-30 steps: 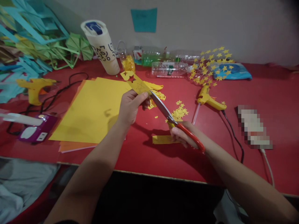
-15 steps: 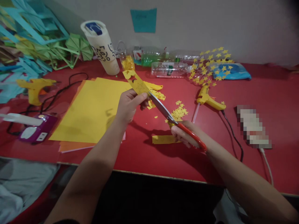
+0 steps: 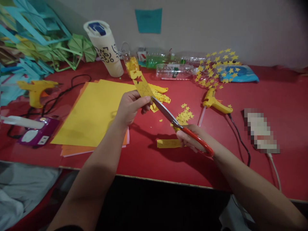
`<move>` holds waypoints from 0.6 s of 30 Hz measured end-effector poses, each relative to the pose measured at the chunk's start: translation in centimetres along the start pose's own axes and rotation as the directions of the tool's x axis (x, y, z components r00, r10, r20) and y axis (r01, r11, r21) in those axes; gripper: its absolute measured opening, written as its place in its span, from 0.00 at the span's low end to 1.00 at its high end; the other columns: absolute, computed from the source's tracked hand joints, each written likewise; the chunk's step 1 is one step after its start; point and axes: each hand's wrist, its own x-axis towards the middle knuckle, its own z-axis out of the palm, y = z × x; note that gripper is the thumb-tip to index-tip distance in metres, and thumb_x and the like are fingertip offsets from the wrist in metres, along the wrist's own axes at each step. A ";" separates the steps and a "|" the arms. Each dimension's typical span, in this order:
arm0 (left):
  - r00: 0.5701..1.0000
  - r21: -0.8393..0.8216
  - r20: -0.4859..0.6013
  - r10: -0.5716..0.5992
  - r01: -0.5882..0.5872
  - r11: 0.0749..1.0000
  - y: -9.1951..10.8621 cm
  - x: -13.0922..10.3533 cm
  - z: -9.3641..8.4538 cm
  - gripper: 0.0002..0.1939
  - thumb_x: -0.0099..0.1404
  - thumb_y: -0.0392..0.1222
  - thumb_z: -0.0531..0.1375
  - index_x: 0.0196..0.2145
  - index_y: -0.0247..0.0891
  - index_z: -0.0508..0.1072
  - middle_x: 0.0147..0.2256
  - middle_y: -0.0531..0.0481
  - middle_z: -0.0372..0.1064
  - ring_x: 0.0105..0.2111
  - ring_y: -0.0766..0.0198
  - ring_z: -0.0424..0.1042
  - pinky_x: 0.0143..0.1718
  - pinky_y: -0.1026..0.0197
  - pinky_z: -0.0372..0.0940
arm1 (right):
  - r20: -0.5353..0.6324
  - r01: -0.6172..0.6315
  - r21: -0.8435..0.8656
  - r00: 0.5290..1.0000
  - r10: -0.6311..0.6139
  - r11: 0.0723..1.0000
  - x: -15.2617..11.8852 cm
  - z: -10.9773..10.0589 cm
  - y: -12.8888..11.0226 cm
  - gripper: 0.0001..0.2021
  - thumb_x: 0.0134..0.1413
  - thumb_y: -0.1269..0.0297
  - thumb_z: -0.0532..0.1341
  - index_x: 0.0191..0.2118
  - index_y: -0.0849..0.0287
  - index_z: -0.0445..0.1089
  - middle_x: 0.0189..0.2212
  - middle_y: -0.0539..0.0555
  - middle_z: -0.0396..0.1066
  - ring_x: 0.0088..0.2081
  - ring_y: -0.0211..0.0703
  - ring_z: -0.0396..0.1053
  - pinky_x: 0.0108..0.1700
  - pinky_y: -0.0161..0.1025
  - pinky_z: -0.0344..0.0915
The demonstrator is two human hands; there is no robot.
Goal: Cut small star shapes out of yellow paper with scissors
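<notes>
Between the thumb and fingers of my left hand (image 3: pixel 133 104) is a yellow paper strip (image 3: pixel 145 89). A star is drawn on it in dark line, and star-shaped gaps show toward its far end. My right hand (image 3: pixel 190 138) is wrapped round the red handles of a pair of scissors (image 3: pixel 166 109). The blade tips meet the strip's edge close by my left thumb. Below the scissors a pile of small yellow paper stars (image 3: pixel 184 115) lies on the red table (image 3: pixel 144 160). Another yellow strip (image 3: pixel 168 143) lies flat, partly behind my right hand.
Yellow sheets (image 3: pixel 96 109) over orange ones lie at left, beside a yellow glue gun (image 3: pixel 36 91) and a purple power socket (image 3: pixel 39 131). A tumbler (image 3: pixel 106 48) and plastic bottles (image 3: pixel 173 70) are at the back. A second glue gun (image 3: pixel 216 102) and a pixelated object (image 3: pixel 261 130) are at right.
My left hand has shifted slightly left and tilted the strip more upright. The scissor tips have moved slightly left with it. Everything on the table stays in place.
</notes>
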 end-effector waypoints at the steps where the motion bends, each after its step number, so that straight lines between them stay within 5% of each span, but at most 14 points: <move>1: 1.000 0.005 0.000 -0.006 0.006 1.000 0.0 0.0 0.0 0.05 0.51 0.38 0.61 0.19 0.37 0.73 0.15 0.55 0.67 0.14 0.74 0.63 0.15 0.69 0.58 | 0.001 0.006 0.000 1.000 -0.006 1.000 0.0 0.0 0.0 0.21 0.51 0.45 0.60 0.21 0.57 0.59 0.12 0.45 0.60 0.10 0.28 0.53 0.12 0.29 0.48; 18: 1.000 -0.014 -0.011 -0.012 0.012 1.000 0.1 0.0 -0.1 0.04 0.49 0.38 0.61 0.19 0.37 0.74 0.15 0.54 0.67 0.13 0.73 0.63 0.14 0.69 0.58 | -0.007 -0.006 -0.009 1.000 0.006 1.000 0.1 0.1 0.1 0.22 0.50 0.43 0.60 0.22 0.57 0.59 0.13 0.45 0.61 0.10 0.29 0.53 0.11 0.30 0.49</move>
